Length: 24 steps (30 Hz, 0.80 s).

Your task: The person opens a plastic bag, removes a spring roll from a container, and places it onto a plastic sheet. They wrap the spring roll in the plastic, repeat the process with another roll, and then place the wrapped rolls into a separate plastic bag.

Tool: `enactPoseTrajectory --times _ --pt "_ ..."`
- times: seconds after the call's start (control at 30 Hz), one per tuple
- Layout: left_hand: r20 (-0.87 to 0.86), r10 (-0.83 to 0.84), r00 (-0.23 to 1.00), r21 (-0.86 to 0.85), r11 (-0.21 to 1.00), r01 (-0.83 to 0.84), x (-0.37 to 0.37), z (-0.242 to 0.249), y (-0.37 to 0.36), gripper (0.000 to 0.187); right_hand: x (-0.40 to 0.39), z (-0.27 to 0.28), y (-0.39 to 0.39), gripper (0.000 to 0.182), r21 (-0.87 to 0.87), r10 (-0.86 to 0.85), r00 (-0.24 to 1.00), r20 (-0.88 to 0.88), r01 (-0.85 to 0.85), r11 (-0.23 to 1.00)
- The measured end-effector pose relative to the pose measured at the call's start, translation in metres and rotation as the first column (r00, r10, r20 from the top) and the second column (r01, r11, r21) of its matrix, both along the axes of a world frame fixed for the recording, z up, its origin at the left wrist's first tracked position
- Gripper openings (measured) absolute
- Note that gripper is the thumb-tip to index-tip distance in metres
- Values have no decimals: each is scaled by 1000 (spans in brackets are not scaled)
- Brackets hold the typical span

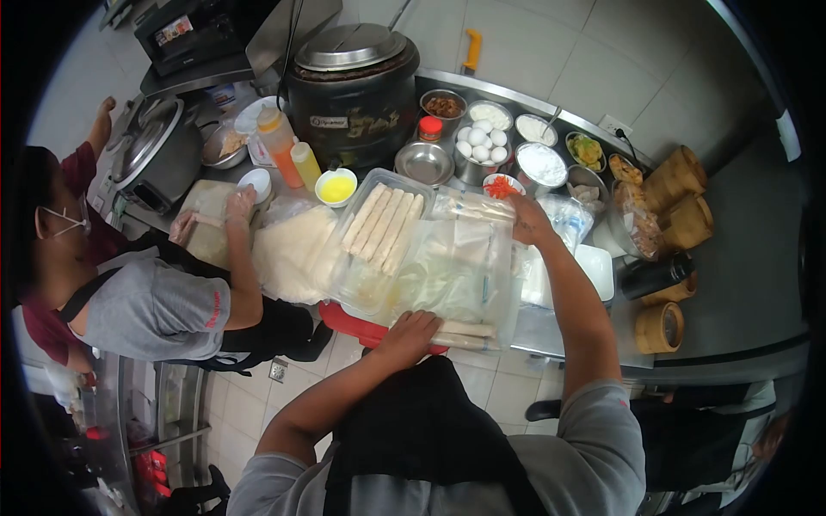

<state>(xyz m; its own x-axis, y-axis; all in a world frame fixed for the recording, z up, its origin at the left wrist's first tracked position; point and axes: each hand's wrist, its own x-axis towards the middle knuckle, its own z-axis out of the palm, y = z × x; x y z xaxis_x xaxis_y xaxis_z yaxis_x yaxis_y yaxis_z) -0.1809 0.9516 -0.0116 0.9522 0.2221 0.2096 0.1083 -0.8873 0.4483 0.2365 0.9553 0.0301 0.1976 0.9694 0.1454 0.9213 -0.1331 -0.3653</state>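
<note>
Clear tray (348,258) — pale rolls (383,225); bowl (477,168) — white eggs (482,142)

Glossy, crinkled clear plastic in the wrap sheets (456,271) under the left hand (411,331) and at the right hand (529,222); matt, pale dough on the rolls (383,225) in a clear plastic tray (344,275). Brushed, shiny steel on the surface (551,331), bowls (424,162) and pot lid (348,45). Woven bamboo, matt and ribbed, on the steamer baskets (675,176).
</note>
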Motion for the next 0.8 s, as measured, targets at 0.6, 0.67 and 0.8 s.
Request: enactPoseTrajectory --times 0.6,0.67,0.8 --pt "-10 -14 1000 95 995 15 -5 -2 2 59 -218 4 -170 74 -215 189 975 -116 -211 954" --pt "-58 -28 998 46 998 31 -4 -4 6 60 -221 -7 -180 68 -193 91 990 -107 -110 975" --pt "-178 -43 983 -36 999 38 -5 -2 13 63 -221 -13 -188 65 -193 54 994 -99 -72 979"
